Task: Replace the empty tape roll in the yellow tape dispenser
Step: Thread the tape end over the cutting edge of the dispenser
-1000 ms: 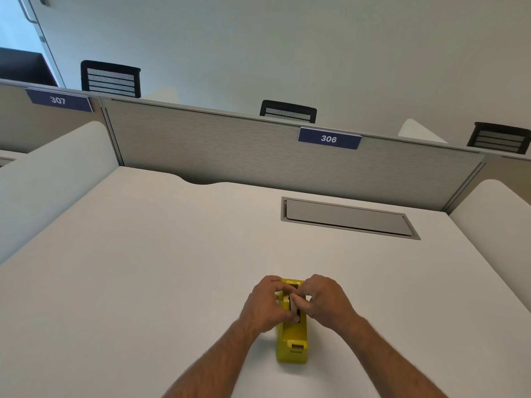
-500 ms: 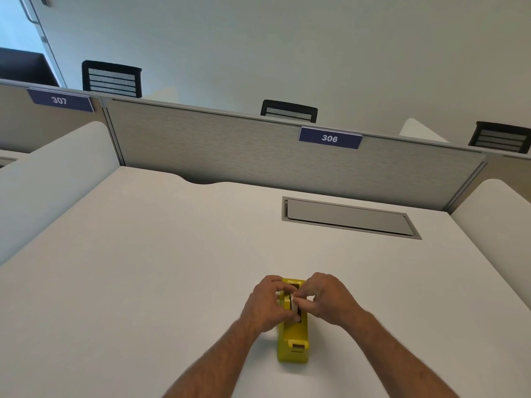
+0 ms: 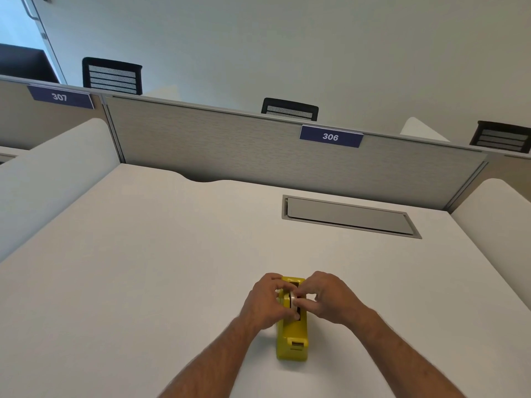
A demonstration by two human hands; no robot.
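The yellow tape dispenser stands on the white desk near its front edge, cutter end toward me. A pale tape roll sits upright in the dispenser's slot, mostly hidden by fingers. My left hand wraps the dispenser's left side with fingertips on the roll. My right hand pinches the roll from the right. Whether the roll is seated fully I cannot tell.
A grey cable hatch is set into the desk at the back right. A fabric divider with a "306" label closes the back; white side panels flank the desk. Chair backs show behind the divider.
Both hands have stayed on the roll in the dispenser, with only small finger shifts. The dispenser has not moved.
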